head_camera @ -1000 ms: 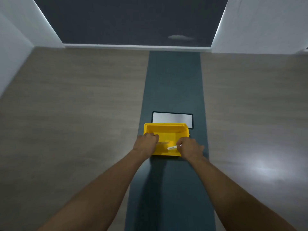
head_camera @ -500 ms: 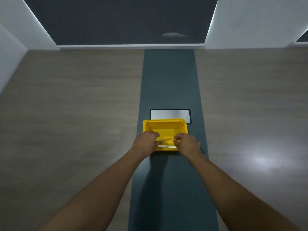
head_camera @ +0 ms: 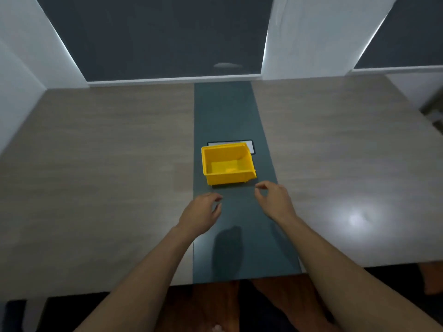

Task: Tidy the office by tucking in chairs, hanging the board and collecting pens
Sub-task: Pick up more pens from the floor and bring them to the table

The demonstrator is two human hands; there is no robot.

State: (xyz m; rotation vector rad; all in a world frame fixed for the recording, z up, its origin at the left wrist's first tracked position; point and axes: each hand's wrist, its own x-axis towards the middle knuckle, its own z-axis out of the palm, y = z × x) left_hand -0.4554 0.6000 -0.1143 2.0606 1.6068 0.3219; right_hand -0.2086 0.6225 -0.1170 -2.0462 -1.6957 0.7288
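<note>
A yellow plastic bin (head_camera: 227, 180) stands on the dark green strip (head_camera: 223, 111) down the middle of the wooden table (head_camera: 107, 152). Its inside looks yellow; I cannot make out pens in it. Just behind it a small white board with a black frame (head_camera: 250, 146) lies flat, mostly hidden by the bin. My left hand (head_camera: 201, 215) hovers in front of the bin, a little to its left, fingers loosely curled and holding nothing. My right hand (head_camera: 273, 200) hovers in front and to its right, also holding nothing.
The table's near edge (head_camera: 239, 282) runs below my forearms, with dark floor and my legs under it. White walls and dark window panels (head_camera: 155, 37) close off the far side. A bright light glare sits on the table's right half (head_camera: 357, 219).
Both hands were at the bin's front rim, the right one with a pen over the bin. Now both have drawn back toward me, and no pen is in either hand.
</note>
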